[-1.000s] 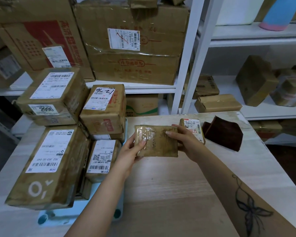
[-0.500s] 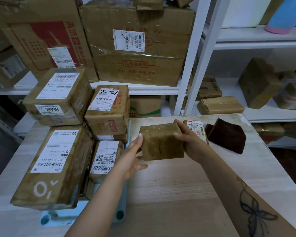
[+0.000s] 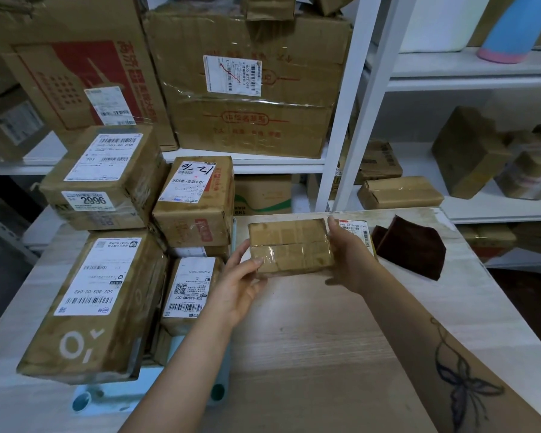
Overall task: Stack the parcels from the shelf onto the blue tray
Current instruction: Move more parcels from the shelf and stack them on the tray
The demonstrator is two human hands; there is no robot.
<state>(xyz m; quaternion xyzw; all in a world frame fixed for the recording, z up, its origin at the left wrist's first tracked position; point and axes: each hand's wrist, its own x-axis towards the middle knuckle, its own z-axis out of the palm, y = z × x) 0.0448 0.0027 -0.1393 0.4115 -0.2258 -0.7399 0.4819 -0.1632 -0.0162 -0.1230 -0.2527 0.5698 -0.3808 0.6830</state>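
Observation:
A small flat brown parcel [image 3: 289, 246], wrapped in clear tape, hangs above the middle of the wooden table. My left hand [image 3: 241, 284] holds its left edge between thumb and fingers. My right hand [image 3: 350, 257] grips its right edge. The blue tray [image 3: 222, 367] lies at the left of the table, mostly hidden under several stacked labelled parcels: a large one [image 3: 97, 301] in front, one marked 2996 [image 3: 107, 176], one marked 12 [image 3: 197, 201] and a narrow one [image 3: 189, 292]. Another labelled parcel [image 3: 358, 229] lies on the table behind my right hand.
A dark brown cloth-like piece [image 3: 411, 250] lies on the table at the right. White shelving [image 3: 356, 98] stands behind with big cartons [image 3: 247, 85] on the left and several small parcels [image 3: 398, 192] on the right shelves.
The small parcel has been turned in my hands, from its taped flat face to a taped seam side. Both hands stayed at its edges, and the view moved slightly closer.

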